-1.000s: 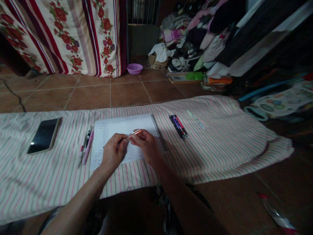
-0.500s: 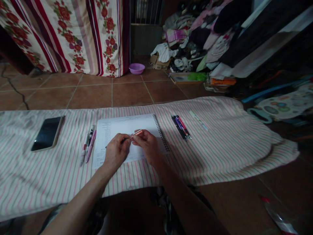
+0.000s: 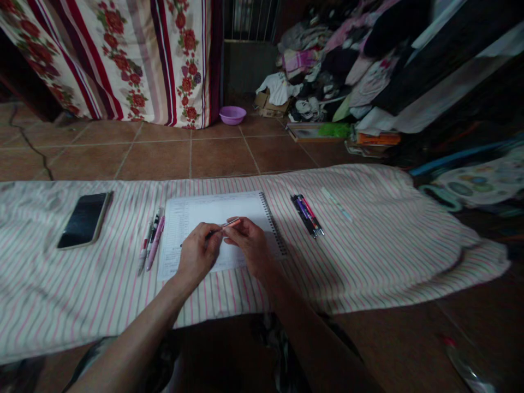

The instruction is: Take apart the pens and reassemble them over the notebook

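Note:
Above the spiral notebook (image 3: 221, 204), my left hand (image 3: 200, 246) and my right hand (image 3: 250, 243) meet with fingertips pinched on a slim pen (image 3: 232, 222). Its shiny copper-coloured end shows at my right fingers. A dark tip pokes out on the far side of my left hand; the middle of the pen is hidden by my fingers. To the left of the notebook lie several pens, among them a pink pen (image 3: 155, 243). On the right are a bundle of dark, purple and red pens (image 3: 307, 215) and a pale patterned strip-like item (image 3: 337, 204).
A phone (image 3: 84, 221) lies on the striped cloth (image 3: 393, 240) at the left. Beyond, on the tiled floor, are a purple basin (image 3: 232, 115), a floral curtain (image 3: 135, 60) and a heap of clothes (image 3: 327, 71). A blurred clear bottle (image 3: 466, 365) lies at lower right.
The whole view has shifted slightly, so things appear a little further right. Both hands keep their pinch on the pen, almost unchanged over the notebook.

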`<state>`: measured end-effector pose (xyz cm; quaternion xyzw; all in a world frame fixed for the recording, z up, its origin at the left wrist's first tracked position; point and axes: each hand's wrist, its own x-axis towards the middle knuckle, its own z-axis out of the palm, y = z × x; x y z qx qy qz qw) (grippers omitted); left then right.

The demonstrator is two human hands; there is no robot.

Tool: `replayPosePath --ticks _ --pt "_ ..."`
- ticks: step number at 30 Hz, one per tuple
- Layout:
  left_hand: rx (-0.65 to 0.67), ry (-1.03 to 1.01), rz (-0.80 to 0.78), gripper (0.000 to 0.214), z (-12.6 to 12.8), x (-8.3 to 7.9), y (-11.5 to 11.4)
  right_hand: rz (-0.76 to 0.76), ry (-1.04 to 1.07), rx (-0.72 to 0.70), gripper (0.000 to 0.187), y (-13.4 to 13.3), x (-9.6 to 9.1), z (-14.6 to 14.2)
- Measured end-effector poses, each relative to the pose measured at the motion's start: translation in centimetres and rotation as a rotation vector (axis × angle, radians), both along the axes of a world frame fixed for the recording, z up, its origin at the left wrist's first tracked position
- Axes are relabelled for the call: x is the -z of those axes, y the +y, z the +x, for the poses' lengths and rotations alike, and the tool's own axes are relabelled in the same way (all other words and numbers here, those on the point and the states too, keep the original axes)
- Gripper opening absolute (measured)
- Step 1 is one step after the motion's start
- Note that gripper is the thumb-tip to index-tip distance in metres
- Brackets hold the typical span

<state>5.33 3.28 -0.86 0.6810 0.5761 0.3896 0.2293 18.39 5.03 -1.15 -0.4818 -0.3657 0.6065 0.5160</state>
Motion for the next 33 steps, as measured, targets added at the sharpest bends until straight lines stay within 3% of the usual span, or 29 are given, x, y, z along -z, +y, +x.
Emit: replayPosePath --ticks 24,33 --pt "0.040 -0.051 0.145 0.010 -0.2 -0.3 0.2 0.116 -0.037 -0.048 0.032 -0.1 -0.8 0.4" --pt "0.092 -0.029 0.184 0.016 -0.5 -0.8 -0.1 0.080 0.017 -0.059 0.027 -0.2 -1.5 0.3"
